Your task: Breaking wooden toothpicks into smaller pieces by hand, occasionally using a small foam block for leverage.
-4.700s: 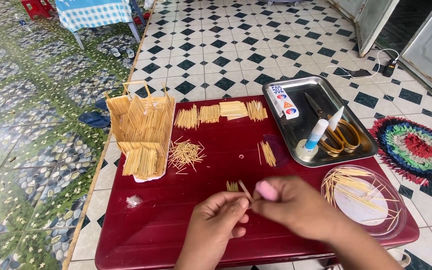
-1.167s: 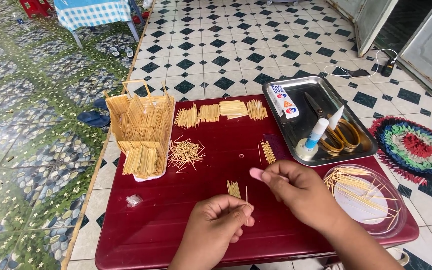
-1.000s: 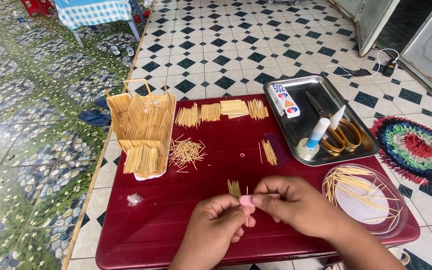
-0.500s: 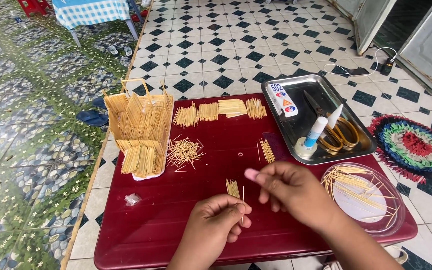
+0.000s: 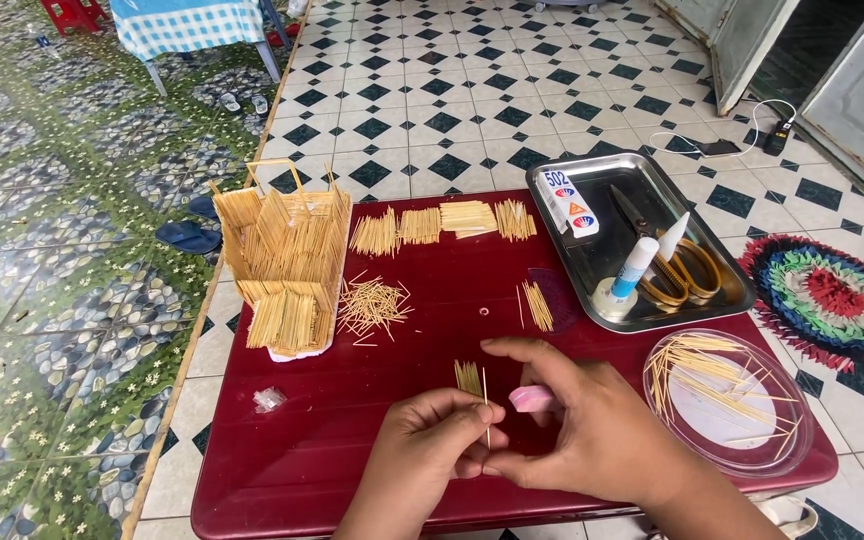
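Toothpick [image 5: 486,405]: 1, upright, pinched in left hand [image 5: 432,445] fingertips above red table [image 5: 352,440]. Right hand [image 5: 592,425] grips pink cutter [image 5: 532,399], touching the left. Small toothpick bundle [image 5: 468,377] just beyond.

Right hand [image 5: 592,430]: forearm cut off at the bottom edge, 5 o'clock. Pink object [image 5: 530,399] mostly covered by its fingers; kind unclear. Left hand [image 5: 432,455] hides the lower end of the thin stick [image 5: 486,395]. Bench [image 5: 352,440]: near edge partly behind both arms.
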